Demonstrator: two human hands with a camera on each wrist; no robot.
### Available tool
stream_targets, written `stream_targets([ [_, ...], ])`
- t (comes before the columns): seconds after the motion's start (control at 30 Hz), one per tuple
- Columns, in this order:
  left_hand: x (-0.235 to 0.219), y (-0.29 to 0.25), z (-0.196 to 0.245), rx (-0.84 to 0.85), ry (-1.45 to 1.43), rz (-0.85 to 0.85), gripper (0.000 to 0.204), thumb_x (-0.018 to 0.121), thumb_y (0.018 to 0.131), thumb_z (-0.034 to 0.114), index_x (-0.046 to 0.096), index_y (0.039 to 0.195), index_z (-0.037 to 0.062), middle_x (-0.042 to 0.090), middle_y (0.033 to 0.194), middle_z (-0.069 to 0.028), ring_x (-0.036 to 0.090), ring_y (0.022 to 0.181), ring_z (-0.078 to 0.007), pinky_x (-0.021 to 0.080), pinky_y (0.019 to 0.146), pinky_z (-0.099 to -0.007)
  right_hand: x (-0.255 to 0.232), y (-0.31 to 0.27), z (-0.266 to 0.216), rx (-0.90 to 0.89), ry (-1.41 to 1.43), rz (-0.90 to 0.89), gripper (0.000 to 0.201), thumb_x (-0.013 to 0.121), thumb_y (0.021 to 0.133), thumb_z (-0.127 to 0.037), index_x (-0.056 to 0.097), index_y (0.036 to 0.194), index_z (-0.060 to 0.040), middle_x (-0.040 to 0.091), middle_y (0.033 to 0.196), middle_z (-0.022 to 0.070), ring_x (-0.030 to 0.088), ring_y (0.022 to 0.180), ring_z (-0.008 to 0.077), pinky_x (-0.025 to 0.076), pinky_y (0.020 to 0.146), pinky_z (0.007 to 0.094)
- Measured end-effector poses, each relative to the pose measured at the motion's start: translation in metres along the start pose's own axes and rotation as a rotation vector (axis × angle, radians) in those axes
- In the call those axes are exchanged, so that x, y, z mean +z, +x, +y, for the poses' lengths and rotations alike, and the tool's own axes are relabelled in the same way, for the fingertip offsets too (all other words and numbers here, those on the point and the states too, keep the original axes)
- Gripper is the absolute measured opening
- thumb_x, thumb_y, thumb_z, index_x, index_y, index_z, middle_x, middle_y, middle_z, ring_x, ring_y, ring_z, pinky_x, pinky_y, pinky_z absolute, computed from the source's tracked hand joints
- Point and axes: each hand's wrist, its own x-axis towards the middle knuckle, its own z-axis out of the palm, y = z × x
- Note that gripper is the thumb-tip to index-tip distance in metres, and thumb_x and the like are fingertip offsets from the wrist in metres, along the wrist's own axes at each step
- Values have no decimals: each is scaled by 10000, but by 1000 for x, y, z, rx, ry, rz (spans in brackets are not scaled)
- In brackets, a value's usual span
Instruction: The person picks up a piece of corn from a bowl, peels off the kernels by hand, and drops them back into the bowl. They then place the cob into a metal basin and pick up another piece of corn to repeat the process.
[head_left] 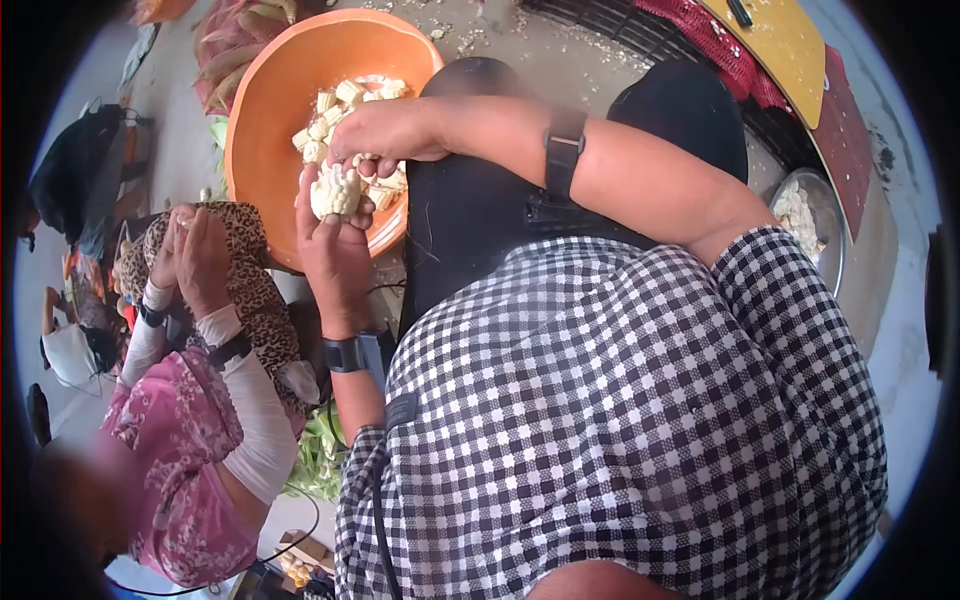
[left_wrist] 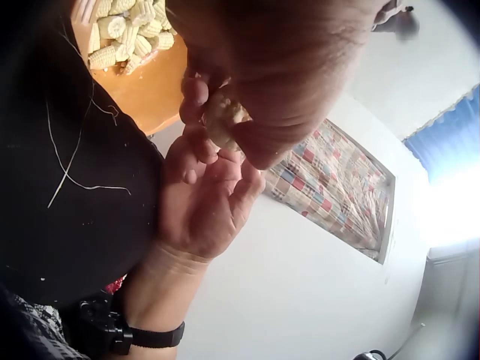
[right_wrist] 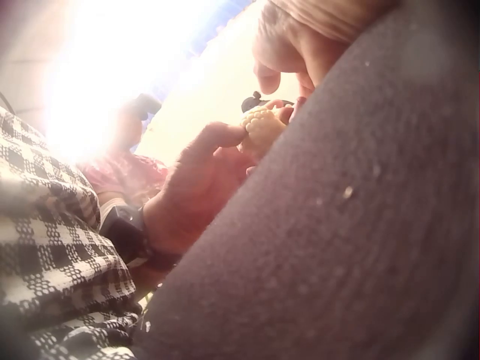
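My left hand (head_left: 335, 245) reaches up from below and grips a short piece of pale corn cob (head_left: 335, 190) in curled fingers. From above, my right hand (head_left: 385, 130) closes its fingers on the top of the same piece. Both hands are over the near rim of an orange basin (head_left: 265, 110) that holds several cut corn pieces (head_left: 345, 100). In the left wrist view the corn piece (left_wrist: 225, 116) sits between the close left hand (left_wrist: 292, 82) and the right hand's palm (left_wrist: 202, 202). The right wrist view shows the corn piece (right_wrist: 262, 127) at the left hand's thumb tip (right_wrist: 225, 135).
A second person in pink floral clothes (head_left: 180, 440) sits at the left, hands (head_left: 190, 250) raised over leopard-print cloth. A metal bowl (head_left: 835, 240) with corn stands at the right. Green husks (head_left: 320, 450) lie below, a black crate (head_left: 620, 30) at the top. My black-clad knee (head_left: 480, 210) is beside the basin.
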Motion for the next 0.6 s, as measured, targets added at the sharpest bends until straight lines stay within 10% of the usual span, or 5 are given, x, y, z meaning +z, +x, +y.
stream_targets([
  [0.6,-9,-3,-7,-152,-333,84,545,534,843,213,366,1324,18,522,1187,-111,551,922,-210,460,779,-283,4,6,2,-62,-115,44,166,550,888,-176,621,934,-33,553,745,9,491,638,74,404,535,209],
])
